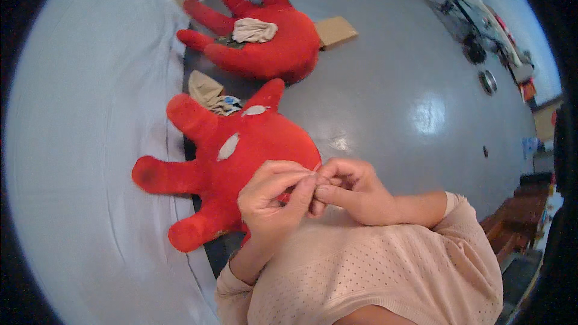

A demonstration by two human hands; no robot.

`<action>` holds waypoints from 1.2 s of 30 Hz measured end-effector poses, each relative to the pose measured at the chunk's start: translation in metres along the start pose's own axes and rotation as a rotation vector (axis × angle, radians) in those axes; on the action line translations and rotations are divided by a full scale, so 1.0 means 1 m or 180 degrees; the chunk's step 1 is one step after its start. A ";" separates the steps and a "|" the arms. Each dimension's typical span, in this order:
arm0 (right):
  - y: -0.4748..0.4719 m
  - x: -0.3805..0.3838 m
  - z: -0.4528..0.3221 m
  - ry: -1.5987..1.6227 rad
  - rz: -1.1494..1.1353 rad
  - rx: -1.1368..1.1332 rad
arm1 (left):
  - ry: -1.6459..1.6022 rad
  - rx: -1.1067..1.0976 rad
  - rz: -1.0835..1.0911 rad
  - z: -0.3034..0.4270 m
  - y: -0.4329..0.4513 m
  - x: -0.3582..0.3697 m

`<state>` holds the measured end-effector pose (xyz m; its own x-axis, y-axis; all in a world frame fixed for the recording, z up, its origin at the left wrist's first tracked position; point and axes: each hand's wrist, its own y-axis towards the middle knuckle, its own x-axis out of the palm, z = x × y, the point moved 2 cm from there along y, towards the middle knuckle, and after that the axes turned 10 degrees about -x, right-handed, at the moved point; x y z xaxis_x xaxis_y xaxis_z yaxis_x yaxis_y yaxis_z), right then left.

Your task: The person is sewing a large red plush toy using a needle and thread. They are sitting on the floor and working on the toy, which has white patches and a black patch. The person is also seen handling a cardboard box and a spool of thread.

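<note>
My left hand [275, 194] and my right hand [354, 189] meet in front of my chest, thumbs and forefingers pinched tip to tip. A thin pale strand shows faintly at the fingertips; it is too fine to make out fully. Just beyond and below them lies a big red plush toy [271, 140] with several stubby limbs. Two white, eye-shaped patches [228, 146] mark its surface. My left hand covers part of the toy in this view, and I cannot tell whether it touches it.
A second red plush piece [289, 49] with a crumpled pale cloth [254, 30] on it sits farther off, beside a cardboard box [337, 32]. Beige fabric [205, 88] lies between the toys. White sheeting [90, 144] runs along the left. Cluttered tables [478, 9] line the far right.
</note>
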<state>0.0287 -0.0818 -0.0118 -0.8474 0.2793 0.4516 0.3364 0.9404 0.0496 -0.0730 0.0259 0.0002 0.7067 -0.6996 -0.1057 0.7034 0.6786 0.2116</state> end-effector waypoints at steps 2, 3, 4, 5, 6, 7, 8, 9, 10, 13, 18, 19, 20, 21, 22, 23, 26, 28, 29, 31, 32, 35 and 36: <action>-0.003 0.001 0.002 0.0014 0.0022 -0.0021 | -0.0191 -0.0128 0.0068 -0.002 -0.006 -0.006; -0.006 0.001 0.004 0.0043 0.0020 -0.0020 | -0.0269 -0.0199 0.0115 -0.003 -0.010 -0.009; -0.007 -0.002 0.007 0.0015 0.0057 -0.0064 | -0.0340 -0.0378 0.0257 -0.004 -0.015 -0.013; -0.005 -0.004 0.010 0.0039 0.0069 -0.0113 | -0.0341 -0.0407 0.0105 -0.001 -0.020 -0.019; -0.005 -0.004 0.012 0.0045 0.0099 -0.0173 | -0.0362 -0.0427 -0.0065 0.003 -0.025 -0.027; -0.004 -0.005 0.014 0.0051 0.0132 -0.0235 | -0.0384 -0.0445 -0.0240 0.004 -0.031 -0.034; -0.003 -0.004 0.015 -0.0081 0.0123 -0.0173 | -0.0523 0.0111 -0.0811 -0.009 -0.038 -0.039; -0.001 -0.002 0.017 -0.0052 0.0040 -0.0089 | -0.0733 0.0230 -0.0870 -0.007 -0.051 -0.040; 0.002 0.001 0.018 -0.0024 -0.0040 -0.0007 | -0.1001 0.0389 -0.1066 -0.006 -0.059 -0.039; 0.006 -0.001 0.021 0.0015 -0.0213 0.0162 | -0.1636 0.0653 -0.1503 -0.001 -0.074 -0.031; 0.013 -0.016 0.015 -0.0085 -0.0383 0.0265 | -0.1999 0.0727 -0.1681 0.000 -0.074 -0.011; 0.014 -0.018 0.013 -0.0144 -0.0357 0.0273 | -0.2025 0.0717 -0.1684 -0.002 -0.073 -0.007; 0.016 -0.021 0.012 -0.0206 -0.0324 0.0281 | -0.2048 0.0700 -0.1679 -0.002 -0.071 -0.003; 0.018 -0.027 0.011 -0.0214 -0.0342 0.0305 | -0.2076 0.0701 -0.1683 -0.003 -0.068 0.001; 0.019 -0.033 0.010 -0.0222 -0.0355 0.0329 | -0.2097 0.0693 -0.1685 -0.003 -0.064 0.005; 0.018 -0.040 0.010 -0.0230 -0.0367 0.0351 | -0.2123 0.0687 -0.1696 -0.005 -0.060 0.010; 0.020 -0.057 0.005 -0.0074 -0.0364 0.0322 | -0.2137 0.0652 -0.1745 -0.004 -0.050 0.023; 0.022 -0.066 0.001 0.0023 -0.0322 0.0296 | -0.2128 0.0617 -0.1772 -0.004 -0.042 0.032; 0.022 -0.070 -0.001 0.0072 -0.0303 0.0282 | -0.2106 0.0601 -0.1782 -0.004 -0.038 0.037; 0.021 -0.076 -0.004 0.0176 -0.0315 0.0287 | -0.2075 0.0582 -0.1813 -0.003 -0.031 0.045; 0.020 -0.079 -0.006 0.0227 -0.0323 0.0290 | -0.2064 0.0567 -0.1826 -0.003 -0.029 0.048; 0.019 -0.085 -0.011 0.0251 -0.0321 0.0293 | -0.2034 0.0529 -0.1875 -0.002 -0.022 0.055; 0.018 -0.087 -0.011 0.0281 -0.0308 0.0278 | -0.2024 0.0507 -0.1867 -0.001 -0.022 0.056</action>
<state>0.1129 -0.0911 -0.0398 -0.8334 0.1720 0.5252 0.2146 0.9765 0.0208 -0.0483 -0.0281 -0.0113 0.0250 -0.9500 0.3112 0.8871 0.1646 0.4311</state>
